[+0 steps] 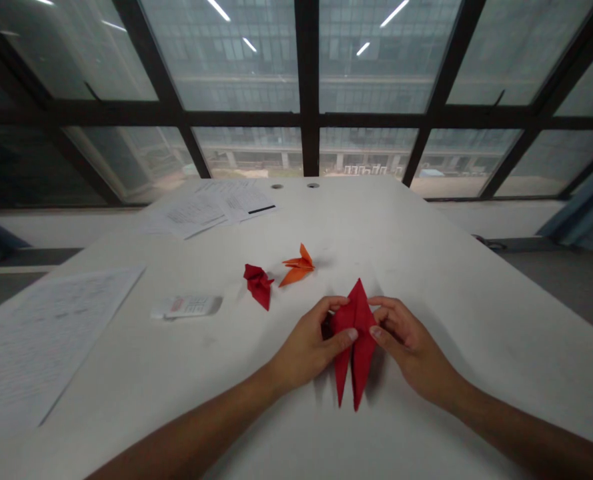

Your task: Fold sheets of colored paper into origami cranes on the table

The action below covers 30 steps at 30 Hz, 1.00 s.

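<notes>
A folded piece of red paper [360, 347] is held between both hands near the front of the table, its single point facing away and two narrow legs pointing toward me. My left hand [313, 343] grips its left edge, the thumb lying on top. On the right edge, my right hand [411, 343] pinches the paper between thumb and fingers. Beyond my left hand lie a small dark red folded paper [259, 285] and an orange folded paper figure [299, 267], close together and apart from both hands.
The white table [366, 227] reaches toward the windows. Left of the small figures lies a white packet [191, 306]. A large written sheet [51, 340] covers the left side, and several printed papers [201, 207] lie at the far left. Two round holes sit near the far edge.
</notes>
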Each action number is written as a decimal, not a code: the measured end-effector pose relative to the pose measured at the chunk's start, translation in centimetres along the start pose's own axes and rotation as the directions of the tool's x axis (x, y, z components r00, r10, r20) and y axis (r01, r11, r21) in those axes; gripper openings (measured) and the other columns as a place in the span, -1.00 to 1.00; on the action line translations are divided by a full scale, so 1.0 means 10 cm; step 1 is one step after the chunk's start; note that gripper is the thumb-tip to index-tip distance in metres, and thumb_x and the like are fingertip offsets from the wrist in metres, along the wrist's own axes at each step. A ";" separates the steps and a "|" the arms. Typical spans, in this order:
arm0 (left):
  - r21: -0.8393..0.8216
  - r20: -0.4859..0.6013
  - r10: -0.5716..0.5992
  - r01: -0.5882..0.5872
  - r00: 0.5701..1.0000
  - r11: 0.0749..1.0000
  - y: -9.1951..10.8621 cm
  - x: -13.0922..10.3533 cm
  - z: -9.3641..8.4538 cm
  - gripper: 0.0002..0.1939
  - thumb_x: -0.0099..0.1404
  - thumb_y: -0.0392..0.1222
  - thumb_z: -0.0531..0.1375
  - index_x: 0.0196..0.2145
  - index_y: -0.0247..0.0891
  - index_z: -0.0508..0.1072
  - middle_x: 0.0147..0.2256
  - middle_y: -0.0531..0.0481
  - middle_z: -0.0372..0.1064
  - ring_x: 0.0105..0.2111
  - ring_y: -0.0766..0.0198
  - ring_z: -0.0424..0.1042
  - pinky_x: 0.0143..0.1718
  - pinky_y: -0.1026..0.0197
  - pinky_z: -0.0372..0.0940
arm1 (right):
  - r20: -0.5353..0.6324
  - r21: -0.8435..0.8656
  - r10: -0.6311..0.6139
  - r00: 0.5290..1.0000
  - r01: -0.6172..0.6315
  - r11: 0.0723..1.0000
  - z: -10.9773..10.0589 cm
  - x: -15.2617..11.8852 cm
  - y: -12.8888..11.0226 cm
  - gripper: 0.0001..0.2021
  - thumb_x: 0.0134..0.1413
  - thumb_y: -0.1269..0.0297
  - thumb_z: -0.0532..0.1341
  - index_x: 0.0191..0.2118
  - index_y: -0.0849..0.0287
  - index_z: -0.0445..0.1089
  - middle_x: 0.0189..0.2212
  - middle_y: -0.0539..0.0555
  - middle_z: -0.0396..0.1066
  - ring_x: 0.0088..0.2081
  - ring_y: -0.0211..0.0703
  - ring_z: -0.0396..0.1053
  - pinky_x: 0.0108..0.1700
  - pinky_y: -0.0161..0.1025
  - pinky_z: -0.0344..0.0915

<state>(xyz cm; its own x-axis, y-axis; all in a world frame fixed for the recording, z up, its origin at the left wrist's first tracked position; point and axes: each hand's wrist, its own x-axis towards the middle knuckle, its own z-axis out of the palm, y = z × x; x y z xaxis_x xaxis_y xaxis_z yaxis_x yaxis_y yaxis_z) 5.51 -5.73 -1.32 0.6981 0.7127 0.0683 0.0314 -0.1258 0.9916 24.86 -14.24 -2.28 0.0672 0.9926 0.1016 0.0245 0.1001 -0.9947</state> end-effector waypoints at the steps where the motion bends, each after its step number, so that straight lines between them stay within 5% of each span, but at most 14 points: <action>1: 0.050 -0.005 0.009 -0.008 1.000 0.999 0.01 -0.01 0.01 -0.42 0.29 -0.07 0.34 0.20 -0.19 0.30 0.03 -0.15 0.44 -0.02 0.08 0.45 0.04 0.06 0.35 | -0.002 -0.009 0.001 1.000 -0.001 1.000 0.01 -0.02 0.00 -0.66 0.32 0.12 0.23 0.14 -0.01 0.25 -0.28 -0.02 0.37 -0.24 -0.16 0.39 -0.13 -0.18 0.32; 4: 0.193 -0.035 0.034 -0.026 0.999 0.981 0.04 -0.03 0.02 -0.19 0.16 -0.18 0.42 0.30 -0.17 0.20 0.21 -0.17 0.31 0.18 -0.01 0.33 0.26 -0.04 0.21 | -0.024 -0.035 -0.011 1.000 0.010 0.999 0.03 -0.06 -0.02 -0.65 0.31 0.13 0.25 0.14 -0.01 0.26 -0.30 -0.03 0.37 -0.23 -0.16 0.39 -0.12 -0.18 0.32; 7: 0.205 -0.058 0.014 -0.001 0.998 0.979 0.03 -0.04 0.02 -0.14 0.17 -0.24 0.38 0.35 -0.17 0.13 0.25 -0.22 0.24 0.14 0.00 0.38 0.19 -0.05 0.31 | -0.047 -0.042 -0.020 0.999 0.018 0.999 0.04 -0.06 -0.04 -0.66 0.30 0.13 0.26 0.13 0.00 0.28 -0.31 -0.03 0.36 -0.24 -0.17 0.38 -0.14 -0.19 0.33; 11: 0.097 -0.092 -0.012 0.021 0.996 0.995 -0.02 -0.03 0.04 -0.25 0.23 -0.32 0.25 0.34 -0.17 0.12 0.19 -0.25 0.27 -0.05 0.10 0.50 -0.10 0.07 0.48 | -0.059 -0.028 0.017 0.998 -0.018 0.999 0.04 -0.05 -0.03 -0.68 0.28 0.12 0.27 0.09 0.02 0.30 -0.29 -0.01 0.37 -0.23 -0.14 0.39 -0.12 -0.17 0.33; 18: 0.094 -0.156 0.035 -0.020 0.987 0.995 0.01 -0.02 0.03 -0.52 0.33 -0.28 0.16 0.20 -0.18 0.29 0.04 -0.17 0.45 -0.09 0.14 0.50 -0.05 0.10 0.42 | -0.040 0.057 0.016 0.999 -0.014 0.998 0.07 -0.06 -0.05 -0.67 0.26 0.18 0.30 0.09 -0.01 0.29 -0.31 -0.04 0.40 -0.27 -0.16 0.39 -0.12 -0.16 0.33; 23: 0.114 -0.074 0.003 0.005 0.997 0.993 0.07 -0.01 0.00 -0.77 0.39 -0.08 0.17 -0.13 -0.27 0.50 -0.23 -0.04 0.50 -0.25 0.18 0.44 -0.20 0.22 0.34 | -0.126 0.279 0.116 0.985 -0.077 0.957 0.03 0.04 0.02 -0.70 0.32 0.08 0.19 0.08 0.04 0.31 -0.34 0.00 0.45 -0.36 -0.14 0.40 -0.19 -0.11 0.36; 27: 0.084 0.011 -0.095 0.094 0.995 0.992 0.06 0.00 0.00 -0.61 0.44 0.08 0.10 -0.34 -0.29 0.46 -0.47 0.08 0.31 -0.46 0.32 0.23 -0.41 0.29 0.16 | -0.123 0.292 0.166 0.978 -0.124 0.948 0.01 0.09 0.08 -0.76 0.24 0.14 0.26 -0.03 0.07 0.39 -0.24 0.05 0.49 -0.27 -0.10 0.43 -0.17 -0.13 0.35; 30: 0.111 -0.051 -0.089 0.094 0.995 0.989 0.06 0.01 0.00 -0.62 0.43 0.08 0.11 -0.41 -0.27 0.38 -0.50 0.11 0.21 -0.47 0.34 0.15 -0.42 0.29 0.10 | -0.071 0.237 0.144 0.987 -0.123 0.964 0.01 0.07 0.05 -0.74 0.28 0.02 0.22 -0.15 0.10 0.43 -0.24 0.09 0.51 -0.22 -0.05 0.44 -0.15 -0.11 0.35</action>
<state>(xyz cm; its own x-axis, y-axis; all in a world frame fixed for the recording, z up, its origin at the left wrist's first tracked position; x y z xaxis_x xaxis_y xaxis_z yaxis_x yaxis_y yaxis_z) 5.61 -5.71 -0.73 0.6552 0.7553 -0.0142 0.1756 -0.1340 0.9753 24.82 -13.44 -2.67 0.1405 0.9892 -0.0414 -0.2213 -0.0094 -0.9752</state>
